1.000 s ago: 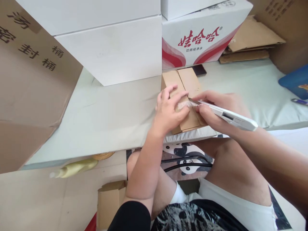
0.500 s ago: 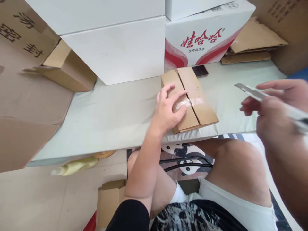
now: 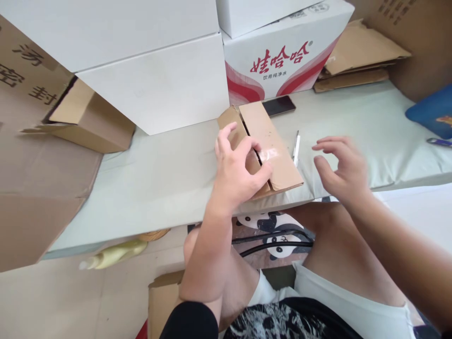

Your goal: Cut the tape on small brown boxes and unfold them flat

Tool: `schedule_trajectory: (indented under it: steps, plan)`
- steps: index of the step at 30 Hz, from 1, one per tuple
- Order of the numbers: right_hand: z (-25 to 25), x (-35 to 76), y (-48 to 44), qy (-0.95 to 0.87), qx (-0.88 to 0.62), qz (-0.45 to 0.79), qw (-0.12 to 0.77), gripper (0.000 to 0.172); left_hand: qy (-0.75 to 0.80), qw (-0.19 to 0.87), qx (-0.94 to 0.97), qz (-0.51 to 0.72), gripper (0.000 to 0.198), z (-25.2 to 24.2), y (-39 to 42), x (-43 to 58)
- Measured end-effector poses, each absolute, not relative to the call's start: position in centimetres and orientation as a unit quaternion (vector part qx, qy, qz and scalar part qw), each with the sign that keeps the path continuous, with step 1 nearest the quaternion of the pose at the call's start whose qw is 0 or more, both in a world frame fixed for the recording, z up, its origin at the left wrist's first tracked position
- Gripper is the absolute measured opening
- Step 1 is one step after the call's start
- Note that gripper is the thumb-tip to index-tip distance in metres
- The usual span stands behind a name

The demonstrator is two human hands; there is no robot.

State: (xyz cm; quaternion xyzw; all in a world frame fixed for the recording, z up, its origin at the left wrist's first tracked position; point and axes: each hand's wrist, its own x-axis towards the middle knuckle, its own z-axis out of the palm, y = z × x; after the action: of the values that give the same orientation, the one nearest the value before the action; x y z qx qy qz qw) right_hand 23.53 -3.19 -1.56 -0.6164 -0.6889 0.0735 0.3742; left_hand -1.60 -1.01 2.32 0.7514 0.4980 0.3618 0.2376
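Observation:
A flat brown cardboard box (image 3: 275, 162) lies on the pale cloth-covered surface in front of me, with a dark seam between its two top flaps and a shiny strip of clear tape. Over its left flap is my left hand (image 3: 235, 165), fingers curved and apart, index fingertip and thumb near the seam. Whether it grips the flap is hard to tell. To the right of the box, my right hand (image 3: 341, 167) hovers with nothing in it, fingers and thumb apart. A utility knife (image 3: 296, 148) rests between the box and that hand.
Behind the box lies a black phone (image 3: 278, 106), before a red-and-white carton (image 3: 278, 61). White boxes (image 3: 155, 84) are stacked left of that. Flattened cardboard (image 3: 363, 52) sits at back right, a blue object (image 3: 432, 113) at far right. An opened small carton (image 3: 95, 117) stands left.
My right hand has let go of the utility knife, which now lies beside the box. The hand has moved left, toward the box. My left hand stays over the box.

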Motion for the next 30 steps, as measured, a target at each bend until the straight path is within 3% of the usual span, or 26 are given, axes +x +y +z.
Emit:
schedule_trajectory:
  steps: [3, 6, 11, 18, 24, 30]
  plan:
    - [1.2, 21.2, -5.4, -0.778, -0.494, 0.096, 0.376, 0.018, 0.496, 0.232, 0.734, 0.402, 0.025, 2.0, -0.6, -1.9]
    - [2.2, 19.8, -6.4, -0.833, -0.414, 0.068, 0.361, 0.024, 0.504, 0.230, 0.712, 0.433, 0.038, 1.9, -0.3, -2.3]
    - [2.4, 19.1, -6.8, -0.844, -0.411, 0.026, 0.343, 0.036, 0.500, 0.251, 0.673, 0.484, 0.045, 2.4, -0.4, -2.8]
    - [2.9, 17.9, -7.2, -0.787, -0.478, -0.106, 0.376, 0.030, 0.407, 0.250, 0.628, 0.615, 0.034, 3.0, -1.6, -0.9]
    - [4.0, 16.9, -6.9, -0.763, -0.522, -0.120, 0.361, 0.051, 0.415, 0.230, 0.601, 0.642, 0.029, 3.9, -2.8, 0.8]
    - [3.5, 17.3, -5.9, -0.769, -0.498, -0.104, 0.387, 0.043, 0.417, 0.173, 0.590, 0.669, 0.024, 5.7, -5.3, 1.5]
